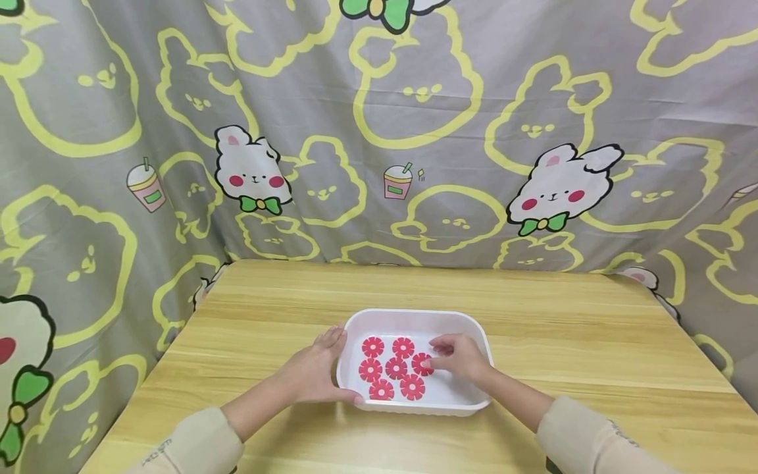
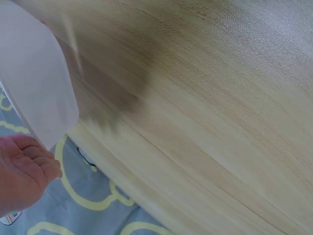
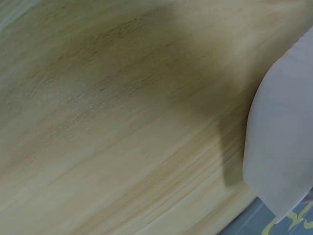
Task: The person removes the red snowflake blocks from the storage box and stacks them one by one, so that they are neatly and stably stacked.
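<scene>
Seven red notched discs lie on the floor of the white tray, bunched toward its left and middle: two near the far wall, three across the centre, two near the close wall. And look at the left hand, spread wide around the tray's left end, thumb reaching the near corner, the other fingers lying against the outside toward the far corner! Over at the tray's right, the right hand dips in across the rim, thumb set on the rightmost disc, index finger bent just above; whether that disc is really pinched, I cannot tell. Below the tray, the wooden table runs out on every side, pale and streaked with grain. Beige sleeves come in from the near side, left and right of the tray. Beyond the tray, well apart, hangs a grey curtain, all yellow outlined animals, white rabbit faces with green bows, and pink drink cups!
</scene>
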Demonstrator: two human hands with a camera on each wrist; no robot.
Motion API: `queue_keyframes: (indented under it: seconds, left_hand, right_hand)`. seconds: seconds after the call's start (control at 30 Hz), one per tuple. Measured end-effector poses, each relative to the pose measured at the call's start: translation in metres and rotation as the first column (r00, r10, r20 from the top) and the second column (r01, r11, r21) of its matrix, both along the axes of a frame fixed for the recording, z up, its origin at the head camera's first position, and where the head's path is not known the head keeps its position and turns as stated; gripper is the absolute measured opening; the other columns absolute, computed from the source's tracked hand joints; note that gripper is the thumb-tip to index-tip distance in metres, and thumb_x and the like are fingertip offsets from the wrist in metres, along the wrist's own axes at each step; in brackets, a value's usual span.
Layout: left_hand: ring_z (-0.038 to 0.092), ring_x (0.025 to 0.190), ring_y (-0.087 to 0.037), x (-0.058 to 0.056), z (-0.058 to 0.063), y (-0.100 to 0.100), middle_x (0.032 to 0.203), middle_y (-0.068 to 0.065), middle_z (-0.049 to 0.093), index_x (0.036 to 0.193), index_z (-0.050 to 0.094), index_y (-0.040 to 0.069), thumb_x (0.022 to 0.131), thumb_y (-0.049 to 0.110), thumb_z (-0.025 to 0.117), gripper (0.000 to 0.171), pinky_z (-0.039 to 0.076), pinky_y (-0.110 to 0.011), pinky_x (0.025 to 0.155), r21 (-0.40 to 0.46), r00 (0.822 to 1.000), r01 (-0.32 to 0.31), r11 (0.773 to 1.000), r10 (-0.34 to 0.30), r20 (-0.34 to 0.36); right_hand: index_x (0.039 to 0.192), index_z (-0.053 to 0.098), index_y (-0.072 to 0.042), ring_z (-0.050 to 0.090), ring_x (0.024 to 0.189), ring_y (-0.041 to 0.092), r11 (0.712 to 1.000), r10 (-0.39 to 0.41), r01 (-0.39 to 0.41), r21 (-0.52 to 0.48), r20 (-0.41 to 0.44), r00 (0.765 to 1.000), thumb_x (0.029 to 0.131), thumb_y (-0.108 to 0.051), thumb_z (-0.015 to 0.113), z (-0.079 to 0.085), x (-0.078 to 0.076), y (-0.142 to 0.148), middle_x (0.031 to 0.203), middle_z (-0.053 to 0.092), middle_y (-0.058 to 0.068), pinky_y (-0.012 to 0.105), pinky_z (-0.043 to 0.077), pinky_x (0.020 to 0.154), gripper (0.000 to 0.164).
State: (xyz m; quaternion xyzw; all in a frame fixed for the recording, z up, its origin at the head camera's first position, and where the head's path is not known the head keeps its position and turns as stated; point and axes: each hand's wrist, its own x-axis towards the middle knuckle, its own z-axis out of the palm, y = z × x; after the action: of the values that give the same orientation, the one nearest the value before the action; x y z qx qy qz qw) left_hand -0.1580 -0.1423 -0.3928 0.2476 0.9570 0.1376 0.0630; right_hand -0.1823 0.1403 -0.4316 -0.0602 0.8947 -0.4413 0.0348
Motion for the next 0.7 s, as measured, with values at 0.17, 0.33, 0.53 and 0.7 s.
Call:
queue_keyframes:
  seconds: [0.17,0.33,0.53,0.7]
  left_hand:
    - [0.03,0.136,-0.04,-0.0005,-0.0006,0.0002,0.147,-0.027,0.029,0.138,0.033,-0.009,0.062,0.069,0.069,0.115,0.038,-0.052,0.105,0.005,1.0,0.004,1.0,-0.004,-0.009]
    - [0.03,0.136,-0.04,-0.0005,-0.0011,0.0005,0.147,-0.027,0.029,0.138,0.034,-0.009,0.062,0.07,0.068,0.115,0.037,-0.051,0.105,0.004,1.0,0.005,1.0,-0.005,-0.01]
    - [0.029,0.137,-0.04,-0.0005,-0.0016,0.0004,0.147,-0.027,0.028,0.139,0.033,-0.009,0.062,0.069,0.069,0.115,0.036,-0.051,0.107,0.009,1.0,0.006,1.0,-0.006,-0.003]
    - [0.029,0.137,-0.04,-0.0002,-0.0016,-0.0006,0.147,-0.027,0.028,0.139,0.032,-0.009,0.063,0.069,0.069,0.115,0.035,-0.051,0.107,0.012,1.0,0.004,1.0,-0.004,0.001]
  right_hand:
    - [0.095,0.069,0.006,0.059,0.076,0.015,0.999,-0.01,0.009,0.047,0.028,1.0,0.064,-0.001,0.08,-0.002,-0.0003,-0.0018,0.082,0.067,0.009,0.024,0.052,0.07,0.034]
    - [0.092,0.069,0.004,0.055,0.076,0.013,0.992,0.028,-0.027,0.119,-0.001,1.0,0.06,-0.001,0.082,-0.003,0.0012,-0.0018,0.08,0.063,0.005,0.022,0.05,0.07,0.034]
    - [0.088,0.07,0.002,0.051,0.074,0.012,0.985,0.067,-0.065,0.159,-0.008,0.998,0.06,0.002,0.08,-0.0025,0.003,-0.0028,0.077,0.059,0.003,0.021,0.047,0.068,0.03]
    - [0.087,0.07,0.0,0.052,0.075,0.011,0.978,0.087,-0.079,0.193,-0.031,0.996,0.061,0.003,0.079,-0.0034,0.003,-0.0046,0.078,0.06,0.003,0.023,0.049,0.071,0.028]
